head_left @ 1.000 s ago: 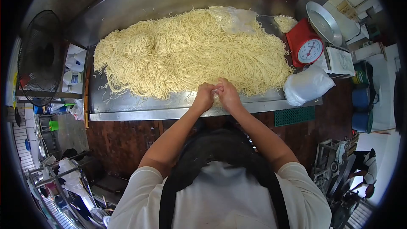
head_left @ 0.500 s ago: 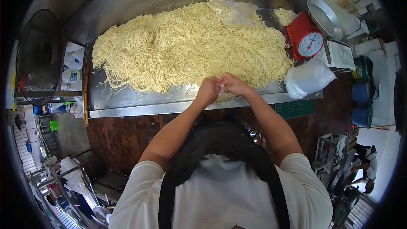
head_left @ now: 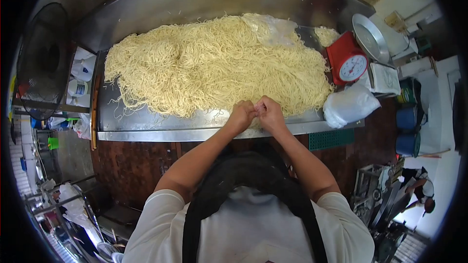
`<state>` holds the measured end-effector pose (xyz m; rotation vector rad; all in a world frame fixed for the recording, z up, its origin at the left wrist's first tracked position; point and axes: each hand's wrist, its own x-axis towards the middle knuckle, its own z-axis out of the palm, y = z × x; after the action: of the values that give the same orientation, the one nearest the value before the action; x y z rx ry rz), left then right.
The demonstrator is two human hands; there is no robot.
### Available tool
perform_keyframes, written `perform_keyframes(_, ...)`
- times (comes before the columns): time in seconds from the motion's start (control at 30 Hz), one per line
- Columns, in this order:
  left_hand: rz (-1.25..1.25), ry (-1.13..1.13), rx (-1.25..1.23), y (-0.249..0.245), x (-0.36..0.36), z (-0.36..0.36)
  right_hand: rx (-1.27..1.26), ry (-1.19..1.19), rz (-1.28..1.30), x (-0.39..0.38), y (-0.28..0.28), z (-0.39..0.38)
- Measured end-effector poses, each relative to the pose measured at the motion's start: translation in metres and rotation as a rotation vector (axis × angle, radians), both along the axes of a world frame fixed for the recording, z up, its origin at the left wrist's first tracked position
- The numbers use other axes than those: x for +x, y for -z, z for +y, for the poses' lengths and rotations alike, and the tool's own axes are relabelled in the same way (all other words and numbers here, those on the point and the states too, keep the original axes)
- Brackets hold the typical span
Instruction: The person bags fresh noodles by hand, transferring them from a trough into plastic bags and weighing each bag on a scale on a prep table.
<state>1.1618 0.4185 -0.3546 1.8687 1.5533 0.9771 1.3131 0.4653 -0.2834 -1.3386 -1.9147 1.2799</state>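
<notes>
My left hand (head_left: 243,116) and my right hand (head_left: 270,114) meet at the front edge of the steel table (head_left: 195,134). The fingers of both are closed, pinching the gathered top of a clear plastic bag (head_left: 255,123). Most of this bag is hidden below my hands; pale contents show faintly through it. Just beyond my fingers spreads a large heap of pale yellow noodles (head_left: 214,73). A clear plastic bag (head_left: 278,30) lies on the heap's far right part.
Right of the heap stands a red dial scale (head_left: 347,58) with a metal pan (head_left: 371,39). A bundle of plastic bags (head_left: 350,107) rests at the right front corner, and a small noodle portion (head_left: 325,35) lies behind. A fan (head_left: 43,61) is at left. Another person (head_left: 423,190) works at far right.
My fingers have drawn closer together on the bag's top, and the right hand has turned more upright. The whole view has shifted, with the table now lower in it.
</notes>
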Motion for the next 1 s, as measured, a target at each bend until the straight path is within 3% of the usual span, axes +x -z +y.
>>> perform_keyframes(0.07,-0.1,-0.024,-0.04,-0.029,0.0,-0.001,-0.114,-0.05,0.057,-0.003,-0.019,0.008)
perform_keyframes(0.17,-0.11,-0.166,-0.096,-0.024,0.003,-0.019,0.046,-0.335,0.012,0.005,0.003,0.064)
perform_keyframes(0.23,-0.121,-0.248,-0.151,-0.021,0.003,-0.037,0.101,-0.199,0.152,0.004,0.02,0.125)
perform_keyframes(0.27,-0.205,-0.35,-0.189,-0.026,0.007,-0.047,0.247,-0.042,-0.011,0.004,0.025,0.161)
perform_keyframes(0.3,-0.29,-0.464,-0.229,-0.037,0.011,-0.062,0.611,0.092,-0.193,0.006,0.05,0.203)
perform_keyframes(0.37,-0.372,-0.685,-0.287,-0.048,0.01,-0.094,0.826,0.221,-0.587,0.011,0.08,0.281)
perform_keyframes(0.4,-0.5,-0.811,-0.314,-0.057,0.012,-0.11,0.825,0.188,-0.65,0.024,0.116,0.323)
perform_keyframes(0.43,-0.474,-0.869,-0.251,-0.057,0.011,-0.131,0.777,0.101,-0.736,0.029,0.13,0.354)
perform_keyframes(0.53,-0.373,-1.121,-0.158,-0.073,0.014,-0.194,0.605,-0.274,-0.583,0.038,0.175,0.458)
perform_keyframes(0.6,-0.357,-1.316,-0.077,-0.082,0.024,-0.231,0.572,-0.272,-0.406,0.029,0.155,0.491)
perform_keyframes(0.7,-0.496,-1.673,-0.048,-0.088,0.039,-0.302,0.215,-0.093,0.341,-0.008,0.088,0.474)
perform_keyframes(0.73,-0.434,-1.814,0.023,-0.089,0.045,-0.326,0.097,-0.049,0.592,-0.026,0.051,0.448)
perform_keyframes(0.83,-0.211,-2.173,0.083,-0.09,0.078,-0.408,0.625,0.111,-0.017,-0.07,-0.042,0.386)
perform_keyframes(0.87,-0.099,-2.277,0.081,-0.098,0.09,-0.437,0.756,0.118,-0.087,-0.076,-0.052,0.391)
perform_keyframes(0.9,-0.097,-2.403,0.161,-0.09,0.104,-0.472,0.898,0.046,-0.07,-0.086,-0.054,0.404)
perform_keyframes(0.93,-0.059,-2.553,0.052,-0.081,0.12,-0.509,1.064,-0.068,-0.034,-0.095,-0.058,0.416)
perform_keyframes(0.97,-0.093,-2.678,0.279,-0.075,0.135,-0.541,1.223,-0.223,0.033,-0.107,-0.061,0.423)
perform_keyframes(1.0,-0.085,-2.819,0.152,-0.068,0.154,-0.589,1.283,-0.344,0.104,-0.119,-0.06,0.426)
